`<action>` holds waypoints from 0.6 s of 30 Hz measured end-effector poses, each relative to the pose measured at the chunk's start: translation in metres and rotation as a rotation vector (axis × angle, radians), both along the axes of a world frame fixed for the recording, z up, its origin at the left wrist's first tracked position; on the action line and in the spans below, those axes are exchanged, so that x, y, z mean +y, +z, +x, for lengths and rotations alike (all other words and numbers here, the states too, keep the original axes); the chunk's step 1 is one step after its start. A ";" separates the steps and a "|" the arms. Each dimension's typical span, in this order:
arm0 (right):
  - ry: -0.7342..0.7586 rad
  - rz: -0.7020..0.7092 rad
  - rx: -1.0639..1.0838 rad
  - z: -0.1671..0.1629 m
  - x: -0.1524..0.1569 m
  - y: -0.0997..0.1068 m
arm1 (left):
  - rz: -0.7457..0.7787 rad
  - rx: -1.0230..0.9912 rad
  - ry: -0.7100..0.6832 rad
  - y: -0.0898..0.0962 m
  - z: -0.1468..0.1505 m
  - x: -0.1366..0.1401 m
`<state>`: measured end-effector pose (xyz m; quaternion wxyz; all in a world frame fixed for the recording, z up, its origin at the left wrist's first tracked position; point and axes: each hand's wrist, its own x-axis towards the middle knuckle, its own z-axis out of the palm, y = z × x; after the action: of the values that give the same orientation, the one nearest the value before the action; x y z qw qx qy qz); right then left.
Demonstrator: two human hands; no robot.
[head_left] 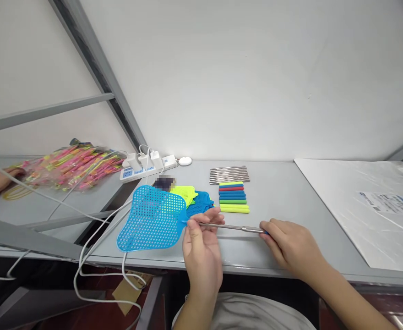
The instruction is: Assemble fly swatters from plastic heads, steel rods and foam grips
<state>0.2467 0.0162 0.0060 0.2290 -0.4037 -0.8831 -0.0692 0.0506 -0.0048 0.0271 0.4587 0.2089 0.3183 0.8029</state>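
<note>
Left hand (203,252) pinching steel telescopic rod (227,226) beside blue flyswatter head (155,220); right hand (292,243) gripping rod's other end. Coloured tubes (233,194), loose steel rods (229,174) lying beyond.

The row of tubes (233,197) lay on the table (273,192), with the rods (229,175) just behind it and swatter heads (201,201) to its left. Farther left and behind it sat the power strip (143,172); well to its right, the package (345,211). Before it and leftward stretched the swatter (153,220), the left hand (203,252) at front-left, the right hand (292,243) at front-right.
</note>
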 end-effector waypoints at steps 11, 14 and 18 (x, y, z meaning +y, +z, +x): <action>0.023 -0.011 0.004 -0.012 -0.008 0.017 | -0.133 0.075 -0.215 -0.019 0.027 -0.008; 0.039 -0.041 0.006 -0.014 -0.012 0.019 | -0.191 0.179 -0.340 -0.023 0.037 -0.015; 0.034 -0.065 0.004 -0.011 -0.011 0.019 | -0.093 0.156 -0.293 -0.022 0.031 -0.014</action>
<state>0.2359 0.0056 0.0247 0.2187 -0.3958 -0.8912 -0.0358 0.0815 -0.0190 0.0052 0.5538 0.2932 0.3559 0.6933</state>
